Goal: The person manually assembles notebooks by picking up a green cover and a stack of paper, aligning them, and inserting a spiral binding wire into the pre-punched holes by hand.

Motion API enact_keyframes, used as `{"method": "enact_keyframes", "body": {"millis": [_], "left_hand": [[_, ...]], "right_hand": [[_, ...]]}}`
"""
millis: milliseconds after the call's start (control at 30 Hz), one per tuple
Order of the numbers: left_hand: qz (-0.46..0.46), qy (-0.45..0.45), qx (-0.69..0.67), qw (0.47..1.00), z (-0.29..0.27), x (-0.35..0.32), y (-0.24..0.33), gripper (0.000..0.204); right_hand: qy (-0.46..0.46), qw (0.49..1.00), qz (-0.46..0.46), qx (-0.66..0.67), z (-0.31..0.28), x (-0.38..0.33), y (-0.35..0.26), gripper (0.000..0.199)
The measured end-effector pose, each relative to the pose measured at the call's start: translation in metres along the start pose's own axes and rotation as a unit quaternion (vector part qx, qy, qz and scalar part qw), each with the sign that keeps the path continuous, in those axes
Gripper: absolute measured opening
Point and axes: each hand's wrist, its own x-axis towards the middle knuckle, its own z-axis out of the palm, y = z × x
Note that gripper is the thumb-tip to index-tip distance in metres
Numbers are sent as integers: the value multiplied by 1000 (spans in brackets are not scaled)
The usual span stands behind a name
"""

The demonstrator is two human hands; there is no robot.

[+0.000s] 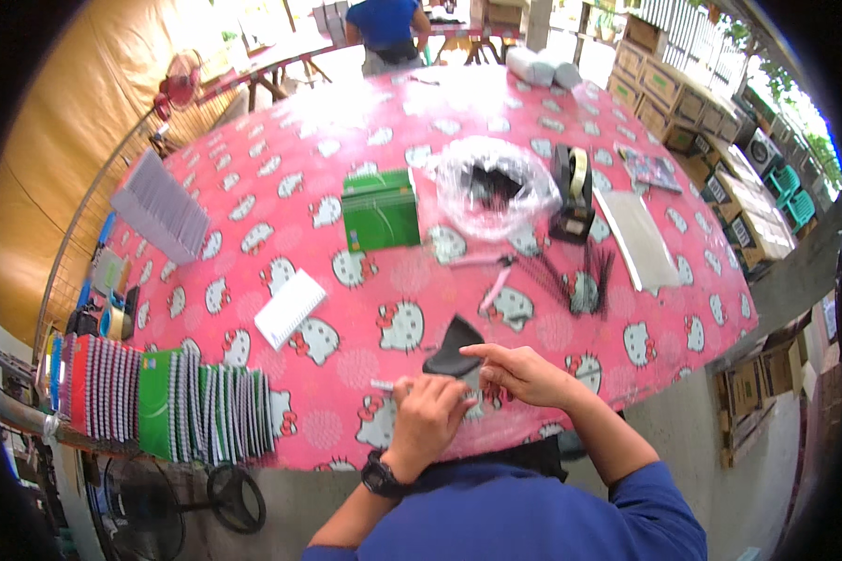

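Note:
My left hand (428,411), with a black watch (379,474) on its wrist, is at the table's near edge. Its fingers curl down in a closed grip, and what they hold is hidden. Just to its right, my right hand (526,376) has its index finger stretched toward the left and the other fingers curled; I cannot make out what is in them. Beyond the fingertips lies a black folded, pointed piece (453,348), close to both hands. Farther off are pliers with pink handles (498,285) and thin black spiral coils (589,285).
Spiral notebooks (171,402) stand in a row at near left, beyond them a white stack (162,208). A small white pad (290,309), green notebooks (381,210), a clear bag (454,201), a tape dispenser (571,201) and a pale board (638,240) lie on the pink table. A person (388,33) stands behind.

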Motion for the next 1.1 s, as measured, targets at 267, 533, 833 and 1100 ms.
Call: {"method": "enact_keyframes", "body": {"millis": [267,533,833,1100], "left_hand": [[32,10,-22,999,-1,4,-1,13],[25,5,-40,999,-10,8,-8,22],[29,18,22,999,-10,-1,-33,26],[-2,27,-17,999,-12,-1,-28,37]], "right_hand": [[87,912,-120,-383,13,59,51,77],[123,909,-166,-362,12,49,51,62],[-68,972,-168,151,4,-8,28,55],[-14,993,-100,65,5,-7,31,37]]}}
